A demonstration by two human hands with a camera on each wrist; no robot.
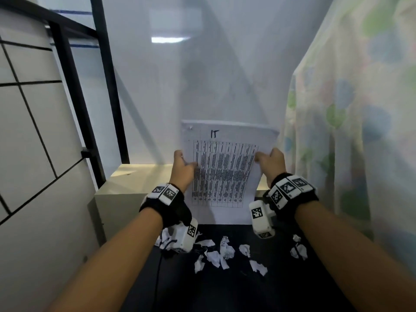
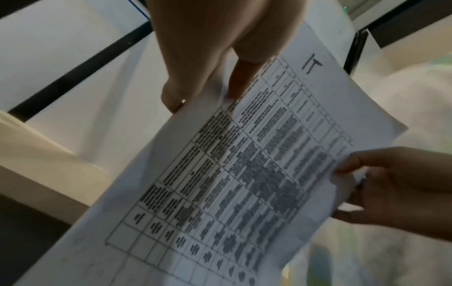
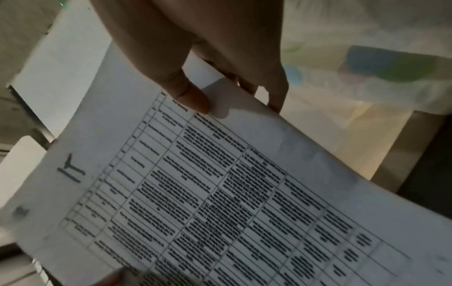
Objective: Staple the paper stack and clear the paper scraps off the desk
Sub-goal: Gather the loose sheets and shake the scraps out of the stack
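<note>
I hold a white paper stack (image 1: pixel 227 167) upright, its bottom edge on the dark desk (image 1: pixel 225 289). Its top sheet bears a printed table and a handwritten "IT". My left hand (image 1: pixel 183 164) pinches the stack's left edge, thumb on the front. My right hand (image 1: pixel 269 158) pinches the right edge the same way. In the left wrist view the stack (image 2: pixel 244 174) runs diagonally, with my left hand (image 2: pixel 205 96) at its edge and my right hand (image 2: pixel 381 183) opposite. The right wrist view shows my right hand (image 3: pixel 210 96) with its thumb on the stack (image 3: pixel 220 193). Several crumpled paper scraps (image 1: pixel 225 251) lie on the desk below. No stapler shows.
A cream box-like cabinet (image 1: pixel 117 194) stands at the desk's back left, beside a black metal frame (image 1: pixel 74 93) and a tiled wall. A floral curtain (image 1: pixel 351 131) hangs on the right. A pale translucent sheet (image 1: pixel 202 75) hangs behind the desk.
</note>
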